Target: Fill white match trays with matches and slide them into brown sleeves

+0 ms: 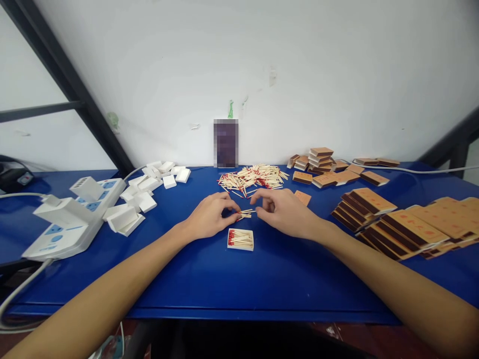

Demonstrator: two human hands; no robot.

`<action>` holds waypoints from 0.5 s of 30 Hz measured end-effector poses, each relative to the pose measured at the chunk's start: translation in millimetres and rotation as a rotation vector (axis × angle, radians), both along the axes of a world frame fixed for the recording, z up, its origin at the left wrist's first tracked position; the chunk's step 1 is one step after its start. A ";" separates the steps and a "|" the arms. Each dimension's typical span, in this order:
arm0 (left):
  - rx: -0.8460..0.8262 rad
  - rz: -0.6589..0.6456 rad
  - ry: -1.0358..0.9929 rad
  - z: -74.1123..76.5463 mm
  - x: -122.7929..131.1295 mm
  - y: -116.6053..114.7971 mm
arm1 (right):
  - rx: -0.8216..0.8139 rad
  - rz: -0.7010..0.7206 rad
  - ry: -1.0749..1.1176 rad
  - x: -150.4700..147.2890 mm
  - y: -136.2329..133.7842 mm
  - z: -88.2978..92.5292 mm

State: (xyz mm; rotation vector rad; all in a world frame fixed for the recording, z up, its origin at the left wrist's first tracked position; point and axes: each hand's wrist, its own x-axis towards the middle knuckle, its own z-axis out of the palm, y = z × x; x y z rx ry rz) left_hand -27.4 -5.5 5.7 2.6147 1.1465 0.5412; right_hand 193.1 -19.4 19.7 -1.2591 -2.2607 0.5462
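Observation:
A few matches [246, 214] stick out to the right from my left hand [211, 215], pinched between thumb and fingertips with the red heads at the fingers. Facing their plain ends is my right hand [286, 214]; its thumb and curled index finger are apart, and I see nothing between them. Just below both hands lies a small white matchbox tray [240, 248], filled with matches whose red heads point left. Behind the hands spreads a large loose pile of matches [256, 178].
Empty white trays [140, 192] lie heaped at left, beside a power strip [80, 219] with plugs and cables. Orange-brown matchbox sleeves [415, 227] are stacked at right, and matchboxes [322, 167] stand behind. A blurred dark panel [226, 143] leans on the wall. The table [239, 289] is blue.

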 end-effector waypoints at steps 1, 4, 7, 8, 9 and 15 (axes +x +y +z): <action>-0.007 -0.003 -0.006 0.4 -0.2 -0.1 | 0.041 0.022 -0.061 1.4 0.8 -1.5; -0.019 -0.020 -0.021 1.6 -1.0 -0.1 | 0.142 0.130 -0.152 3.2 2.2 -9.0; -0.018 -0.037 -0.033 1.3 -1.7 0.6 | 0.228 0.196 -0.152 2.1 5.0 -18.8; -0.015 -0.043 -0.039 1.0 -1.9 0.9 | 0.240 0.208 -0.140 1.5 6.8 -22.0; -0.014 -0.048 -0.045 0.7 -2.1 1.3 | 0.244 0.218 -0.125 0.9 8.9 -24.8; -0.013 -0.050 -0.062 1.5 -4.2 2.7 | 0.254 0.234 -0.050 -2.0 18.4 -29.3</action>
